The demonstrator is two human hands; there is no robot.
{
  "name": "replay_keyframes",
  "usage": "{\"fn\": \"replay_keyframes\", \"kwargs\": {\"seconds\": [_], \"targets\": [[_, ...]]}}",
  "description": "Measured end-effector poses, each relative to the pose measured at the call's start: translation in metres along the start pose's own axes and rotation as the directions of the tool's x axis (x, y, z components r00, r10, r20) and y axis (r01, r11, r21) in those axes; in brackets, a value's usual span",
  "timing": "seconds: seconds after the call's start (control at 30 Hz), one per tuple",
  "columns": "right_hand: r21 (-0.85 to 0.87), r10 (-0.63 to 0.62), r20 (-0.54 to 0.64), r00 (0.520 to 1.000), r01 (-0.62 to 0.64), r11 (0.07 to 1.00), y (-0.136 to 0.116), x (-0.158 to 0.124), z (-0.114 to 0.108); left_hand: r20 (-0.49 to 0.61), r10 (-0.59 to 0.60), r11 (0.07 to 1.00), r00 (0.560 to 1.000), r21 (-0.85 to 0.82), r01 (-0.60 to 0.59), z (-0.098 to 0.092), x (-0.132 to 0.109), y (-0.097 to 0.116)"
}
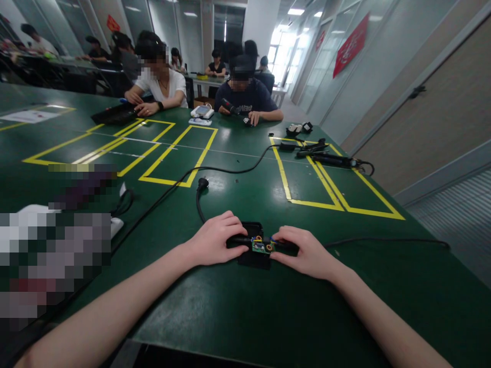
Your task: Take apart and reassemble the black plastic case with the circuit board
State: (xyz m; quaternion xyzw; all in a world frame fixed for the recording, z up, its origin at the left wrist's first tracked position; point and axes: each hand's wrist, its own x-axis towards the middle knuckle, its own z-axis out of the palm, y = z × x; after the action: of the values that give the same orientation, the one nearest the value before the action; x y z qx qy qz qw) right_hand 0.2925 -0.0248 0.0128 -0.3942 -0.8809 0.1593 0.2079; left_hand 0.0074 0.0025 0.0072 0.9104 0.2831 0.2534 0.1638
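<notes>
A small green circuit board (261, 248) with copper-coloured coils sits between my hands, over an open black plastic housing (253, 261) on the table. My left hand (219, 240) pinches the black cable (241, 239) at the board's left side. On the opposite side, my right hand (303, 251) grips the black cord (286, 245) near the board's edge, with thin coloured wires by its fingertips. A black plug (203, 183) on a short cord lies beyond my left hand. Parts of the housing and both cord ends are hidden by my fingers.
The green table (215, 312) carries yellow tape outlines (318, 205). A long black cord (226, 170) crosses it. Black tools (326, 158) lie at the far right. Blurred-out items (69, 255) are at left. Two people (247, 94) work across the table.
</notes>
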Motion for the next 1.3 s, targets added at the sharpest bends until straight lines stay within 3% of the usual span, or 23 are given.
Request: {"fn": "replay_keyframes", "kwargs": {"seconds": [0.47, 0.7, 1.03, 1.17, 1.3], "targets": [[-0.065, -0.002, -0.076, 0.997, -0.003, 0.998, 0.007, 0.007, 0.016, 0.010, -0.012, 0.999, 1.000, 0.045, 0.012, -0.002, 0.003, -0.006], [0.070, 0.078, -0.062, 0.995, -0.073, 0.995, 0.010, 0.024, 0.013, 0.034, -0.014, 0.997, 0.999, 0.070, 0.011, -0.005, 0.007, -0.006], [-0.093, -0.067, -0.124, 0.990, 0.055, 0.994, 0.015, 0.014, 0.024, -0.046, 0.000, 0.998, 0.999, 0.069, 0.003, -0.004, 0.003, -0.012], [-0.042, 0.020, -0.123, 0.992, -0.025, 0.999, 0.009, 0.015, 0.022, -0.062, -0.082, 0.991, 0.995, 0.098, 0.088, -0.005, 0.001, -0.017], [-0.057, 0.105, -0.092, 0.990, -0.111, 0.992, 0.002, 0.018, 0.022, -0.009, -0.081, 0.994, 0.997, 0.068, 0.081, -0.004, 0.000, -0.018]]}}
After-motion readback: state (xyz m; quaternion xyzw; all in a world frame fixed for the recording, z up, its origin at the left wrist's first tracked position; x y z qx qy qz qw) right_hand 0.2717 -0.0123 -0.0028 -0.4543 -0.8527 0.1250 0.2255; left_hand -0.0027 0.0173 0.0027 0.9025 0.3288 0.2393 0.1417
